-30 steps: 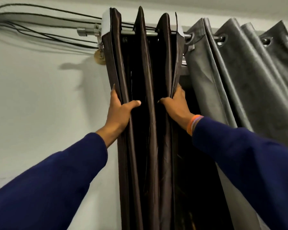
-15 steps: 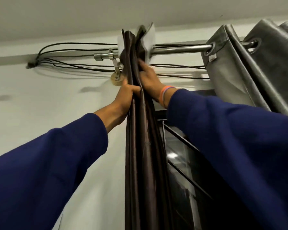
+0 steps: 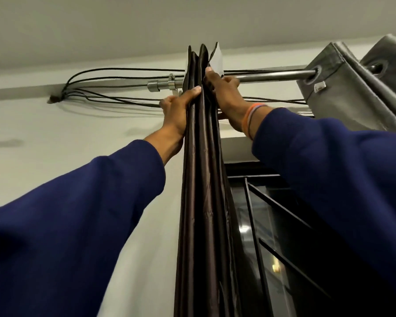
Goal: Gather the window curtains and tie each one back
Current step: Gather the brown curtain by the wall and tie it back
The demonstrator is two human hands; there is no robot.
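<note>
1. Head view, change: a second ago the brown curtain point(image 3: 201, 179) hung in open pleats spread along the rod point(image 3: 268, 75), a hand at each outer fold. It is now pressed into one narrow bundle at the left end of the rod, and both hands sit higher, just under the rod.
2. Head view, meaning: judged from this, gathering of the brown curtain is essentially complete. No tie-back is visible, so tying is not yet done. The grey curtain point(image 3: 343, 97), at the far right on the same rod, is bunched but untied.
3. Head view, left hand point(image 3: 176, 108): it grasps the left side of the bundle, thumb laid across the front folds, fingers behind the fabric and mostly hidden.
4. Head view, right hand point(image 3: 224, 97): it grips the right side of the bundle near the top, fingers curled into the folds beside the white lining point(image 3: 216, 61).
5. Head view, position: the bundle stands directly between the two hands, touching both, and hangs straight down past the window grille point(image 3: 272, 213) at its right.
6. Head view, other: black cables point(image 3: 114, 72) run along the wall behind the rod, left of the hands.
</note>
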